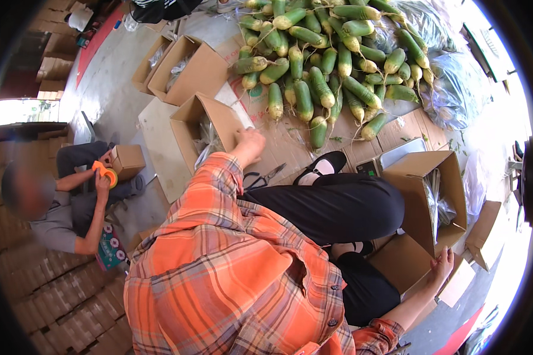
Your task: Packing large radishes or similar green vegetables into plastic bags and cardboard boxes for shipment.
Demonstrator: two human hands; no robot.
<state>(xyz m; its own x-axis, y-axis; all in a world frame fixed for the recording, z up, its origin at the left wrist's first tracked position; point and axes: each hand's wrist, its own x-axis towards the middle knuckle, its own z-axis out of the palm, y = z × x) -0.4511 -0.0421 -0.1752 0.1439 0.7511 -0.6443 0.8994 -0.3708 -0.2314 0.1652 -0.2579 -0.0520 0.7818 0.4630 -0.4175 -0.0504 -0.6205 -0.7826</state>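
Note:
My left hand (250,145) reaches forward, its fingers closed at the edge of an open cardboard box (222,121) with clear plastic lining inside. Over on the right, my right hand (440,266) has its fingers closed at the lower edge of another open cardboard box (417,164), which is tilted and also holds plastic bags. A pair of scissors (265,176) with dark handles lies by my knee, just below my left hand. Many green radishes (314,89) are heaped in front of me on flattened cardboard.
Two more open boxes (186,74) stand at the far left. A scale (368,168) sits beside the right box. Plastic bags (456,89) lie right of the radishes. At left, a seated person (71,201) holds an orange tape dispenser (105,174) against a small carton (128,162).

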